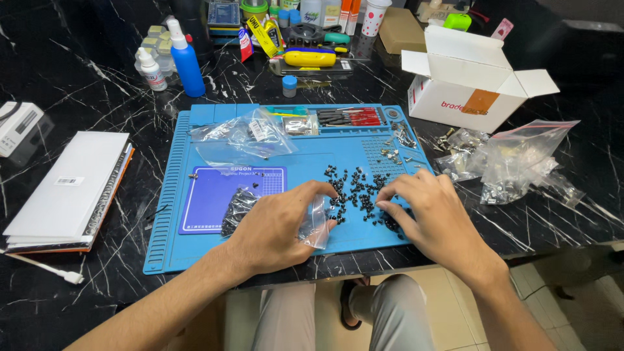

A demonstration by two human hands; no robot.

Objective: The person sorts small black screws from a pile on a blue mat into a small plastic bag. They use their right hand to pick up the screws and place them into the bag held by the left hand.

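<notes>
My left hand (281, 224) grips a small clear plastic bag (316, 224) at the front of a blue work mat (195, 250). A scatter of small black screws (354, 188) lies on the mat between my hands. My right hand (426, 211) rests palm down on the mat, its fingertips among the screws at the pile's right edge. A second small bag of black screws (237, 209) lies just left of my left hand, on a purple pad (208, 195).
Clear bags (250, 133) and a screwdriver bit set (351, 117) sit at the mat's back. Bags of metal hardware (513, 162) and an open white box (478, 78) lie right. Bottles (185, 62) and tools stand behind. White boxes (68, 188) lie left.
</notes>
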